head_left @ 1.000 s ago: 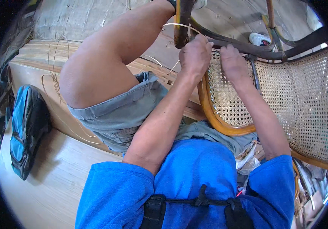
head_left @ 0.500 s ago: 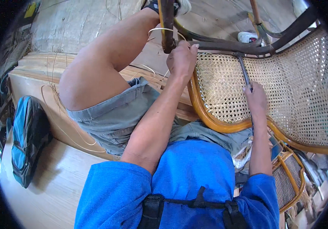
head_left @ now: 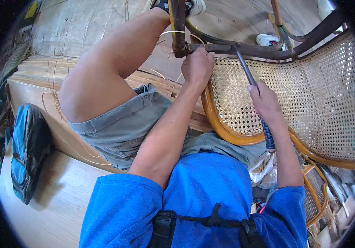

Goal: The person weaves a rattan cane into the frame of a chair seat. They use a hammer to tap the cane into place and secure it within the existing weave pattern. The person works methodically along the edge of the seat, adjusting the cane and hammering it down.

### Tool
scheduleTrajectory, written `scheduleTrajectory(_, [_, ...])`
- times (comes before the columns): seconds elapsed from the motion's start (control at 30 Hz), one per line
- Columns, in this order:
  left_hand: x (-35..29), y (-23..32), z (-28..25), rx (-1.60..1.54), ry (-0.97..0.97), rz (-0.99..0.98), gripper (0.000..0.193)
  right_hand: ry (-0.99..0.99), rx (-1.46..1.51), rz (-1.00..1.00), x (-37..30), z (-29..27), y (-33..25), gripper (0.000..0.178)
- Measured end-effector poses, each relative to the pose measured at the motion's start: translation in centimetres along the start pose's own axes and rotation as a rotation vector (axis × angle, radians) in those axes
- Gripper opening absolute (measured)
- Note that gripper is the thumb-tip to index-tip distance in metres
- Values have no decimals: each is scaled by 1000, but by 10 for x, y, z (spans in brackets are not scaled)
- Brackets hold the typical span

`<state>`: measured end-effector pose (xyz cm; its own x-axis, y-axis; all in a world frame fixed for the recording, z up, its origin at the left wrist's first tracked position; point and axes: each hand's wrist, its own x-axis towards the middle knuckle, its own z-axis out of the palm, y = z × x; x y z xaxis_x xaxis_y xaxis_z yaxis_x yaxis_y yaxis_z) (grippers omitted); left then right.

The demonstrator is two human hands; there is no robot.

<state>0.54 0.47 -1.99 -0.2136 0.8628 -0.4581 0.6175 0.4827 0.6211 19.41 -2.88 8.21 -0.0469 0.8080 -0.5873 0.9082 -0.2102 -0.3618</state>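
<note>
A chair with a woven cane seat [head_left: 243, 95] and a varnished rim [head_left: 212, 111] lies tipped across my lap. Its dark frame bar [head_left: 256, 50] runs along the far side and meets a leg [head_left: 178, 29] at a corner joint. At that joint my left hand [head_left: 198, 66] is closed, fingers pinched on a thin pale rattan strip [head_left: 172, 32] that loops around the leg; the fingertips are partly hidden. My right hand [head_left: 266, 101] grips a hammer [head_left: 245, 68] by its shaft. The hammer's head is over the bar, just right of my left hand.
A blue and black backpack [head_left: 24, 153] rests on a pale board at left. Wooden planks [head_left: 33, 76] and loose rattan strands lie beside my bent leg. A second cane-woven piece [head_left: 316, 190] and scraps sit at lower right. My shoe [head_left: 266, 40] shows beyond the frame bar.
My right hand has moved the hammer left along the bar, bringing its head closer to my left hand. The left hand stays at the joint; the view has shifted slightly.
</note>
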Motion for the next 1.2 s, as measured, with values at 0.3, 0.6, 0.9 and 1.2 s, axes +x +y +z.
scheduleTrajectory(0.3, [3,1,4,27,12,12,29,12,-62,18,1,22,2,33])
scheduleTrajectory(0.6, [1,-2,5,8,39,25,28,133,-1,-11,-8,13,-14,28])
scheduleTrajectory(0.9, [2,-6,10,4,62,49,28,62,-90,77,-3,15,-13,31])
scheduleTrajectory(1.2, [3,-2,9,46,56,42,27,6,-99,55,4,23,2,34])
